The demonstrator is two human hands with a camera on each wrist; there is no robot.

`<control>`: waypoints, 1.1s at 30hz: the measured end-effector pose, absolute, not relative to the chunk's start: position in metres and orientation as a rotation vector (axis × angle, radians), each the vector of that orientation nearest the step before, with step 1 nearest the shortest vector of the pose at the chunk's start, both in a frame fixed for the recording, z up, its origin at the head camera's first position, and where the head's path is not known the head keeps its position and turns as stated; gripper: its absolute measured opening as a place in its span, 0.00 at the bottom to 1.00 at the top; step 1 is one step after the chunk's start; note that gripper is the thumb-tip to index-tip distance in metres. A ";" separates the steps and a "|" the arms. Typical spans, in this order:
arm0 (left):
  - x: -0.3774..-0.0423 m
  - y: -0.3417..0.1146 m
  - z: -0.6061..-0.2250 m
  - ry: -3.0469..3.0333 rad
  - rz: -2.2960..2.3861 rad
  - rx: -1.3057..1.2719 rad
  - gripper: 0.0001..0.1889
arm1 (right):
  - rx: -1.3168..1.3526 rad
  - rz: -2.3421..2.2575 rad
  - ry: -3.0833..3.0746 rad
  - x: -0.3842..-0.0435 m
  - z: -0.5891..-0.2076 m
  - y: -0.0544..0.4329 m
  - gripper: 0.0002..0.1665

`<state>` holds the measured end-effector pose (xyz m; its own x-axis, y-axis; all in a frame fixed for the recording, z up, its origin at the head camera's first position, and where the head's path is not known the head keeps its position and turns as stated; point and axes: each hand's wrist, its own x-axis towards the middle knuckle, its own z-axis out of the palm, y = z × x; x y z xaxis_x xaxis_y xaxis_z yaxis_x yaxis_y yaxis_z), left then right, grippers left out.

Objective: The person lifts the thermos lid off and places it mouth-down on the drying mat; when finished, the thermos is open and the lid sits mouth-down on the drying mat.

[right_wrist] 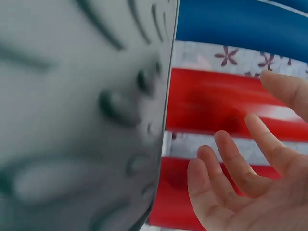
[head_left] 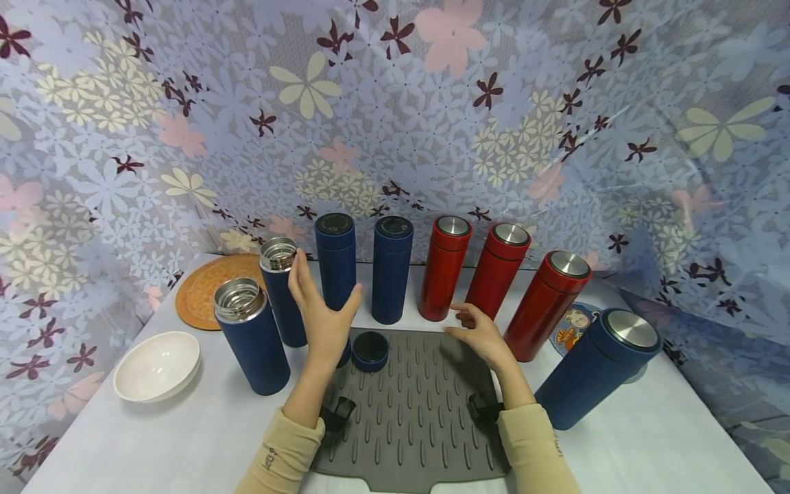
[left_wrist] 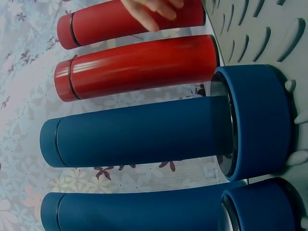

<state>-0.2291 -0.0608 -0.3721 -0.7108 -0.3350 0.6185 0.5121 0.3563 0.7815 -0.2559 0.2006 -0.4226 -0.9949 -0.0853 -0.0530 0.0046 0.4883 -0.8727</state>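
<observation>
My left hand (head_left: 327, 322) is raised with thumb and fingers spread, holding nothing. It overlaps an uncapped blue thermos (head_left: 285, 309) and a capped blue thermos (head_left: 336, 257) in the head view. Below it, two blue thermos lids (head_left: 370, 351) lie on a grey ridged mat (head_left: 420, 405); the left one is partly hidden by the hand. Another capped blue thermos (left_wrist: 134, 132) stands behind them. My right hand (head_left: 481, 336) is held with spread fingers in front of a red thermos (right_wrist: 211, 101) and a second red thermos (head_left: 498, 271), gripping neither.
At left stand another uncapped blue thermos (head_left: 253, 343), a white bowl (head_left: 157, 367) and a round orange board (head_left: 204, 288). On the right are a third red thermos (head_left: 546, 309), a large blue thermos (head_left: 592, 370) and a cartoon-printed round mat (head_left: 568, 333). Floral cloth (head_left: 395, 123) hangs behind.
</observation>
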 end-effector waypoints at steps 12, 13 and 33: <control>-0.236 -0.066 -0.376 -2.068 -1.528 -0.259 0.46 | -0.030 -1.603 2.602 -0.252 -0.433 0.223 0.29; -0.238 -0.066 -0.378 -2.082 -1.536 -0.262 0.46 | -0.030 -1.605 2.598 -0.252 -0.433 0.224 0.29; -0.285 -0.061 -0.391 -2.177 -1.555 -0.007 0.54 | -0.011 -1.366 2.630 -0.250 -0.437 0.228 0.32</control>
<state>-0.2846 -0.0614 -0.3910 -0.8934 -0.2574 0.3684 0.2649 0.3606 0.8943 -0.2503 0.2277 -0.4371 -0.9842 -0.0878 -0.1537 0.0753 0.5782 -0.8124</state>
